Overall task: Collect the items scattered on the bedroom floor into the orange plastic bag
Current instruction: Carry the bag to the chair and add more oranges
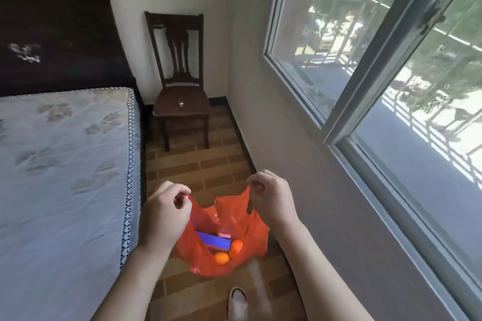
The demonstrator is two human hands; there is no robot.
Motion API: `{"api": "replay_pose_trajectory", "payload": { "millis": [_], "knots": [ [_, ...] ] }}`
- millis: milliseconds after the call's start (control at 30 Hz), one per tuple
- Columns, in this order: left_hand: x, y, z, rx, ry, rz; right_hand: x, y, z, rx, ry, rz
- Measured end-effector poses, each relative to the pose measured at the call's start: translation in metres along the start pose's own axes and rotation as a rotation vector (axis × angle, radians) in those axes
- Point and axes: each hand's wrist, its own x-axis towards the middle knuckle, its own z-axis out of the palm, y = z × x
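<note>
**Orange bag held open over the floor, stuff already inside**

The orange plastic bag (pixel 229 229) is held up by both handles in the narrow strip of floor (pixel 198 164) between the bed and the window wall. One handle is pinched by the left hand (pixel 164 214), fingers (pixel 180 197) curled tight round the plastic, and the other handle is gripped the same way by the right hand (pixel 271 198). So both sets of fingers are closed on the bag, and the mouth is pulled wide between them.

Inside the bag, a flat blue-purple box (pixel 212 240) is seen lying at a slant, with a small pink thing (pixel 224 235) just behind its upper edge; what that one is can't be made out. Two oranges (pixel 222 258) are tucked at the bottom, one right under the box and the other beside the box's right end, touching or nearly touching each other.

The bag's bottom is hanging close to the brick-patterned tiles, though whether it's resting on them can't be told. A white shoe (pixel 238 300) is visible at the lower edge, just below the bag.

Further back, a dark wooden chair (pixel 180 101) is standing against the wall, with a small shiny object (pixel 181 104) on its seat. The bed (pixel 65 164), with a pale patterned mattress, is along the left, and a big sliding window (pixel 378 73) is on the right.
</note>
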Motion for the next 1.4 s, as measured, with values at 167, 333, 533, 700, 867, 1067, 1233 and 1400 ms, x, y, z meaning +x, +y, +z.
{"api": "replay_pose_trajectory", "payload": {
  "millis": [167, 333, 533, 700, 867, 1067, 1233, 1400],
  "knots": [
    [0.030, -0.024, 0.028, 0.067, -0.004, -0.104, 0.054, 0.018, 0.040, 0.025, -0.111, -0.043],
    [0.038, -0.051, 0.049, 0.101, -0.010, -0.162, 0.081, 0.041, 0.082, 0.036, -0.227, -0.059],
    [0.040, -0.087, 0.064, 0.083, -0.042, -0.220, 0.097, 0.057, 0.129, 0.003, -0.293, -0.072],
    [0.050, -0.125, 0.088, 0.072, -0.101, -0.260, 0.104, 0.078, 0.164, -0.025, -0.342, -0.064],
    [0.046, -0.179, 0.123, 0.095, -0.142, -0.241, 0.100, 0.114, 0.212, -0.039, -0.348, -0.062],
    [0.030, -0.256, 0.175, 0.076, -0.176, -0.227, 0.084, 0.163, 0.281, -0.041, -0.323, -0.044],
    [0.004, -0.318, 0.215, 0.059, -0.174, -0.254, 0.062, 0.213, 0.340, -0.053, -0.302, -0.030],
    [-0.030, -0.366, 0.249, 0.083, -0.181, -0.237, 0.027, 0.260, 0.389, -0.037, -0.275, -0.044]
  ]
}}
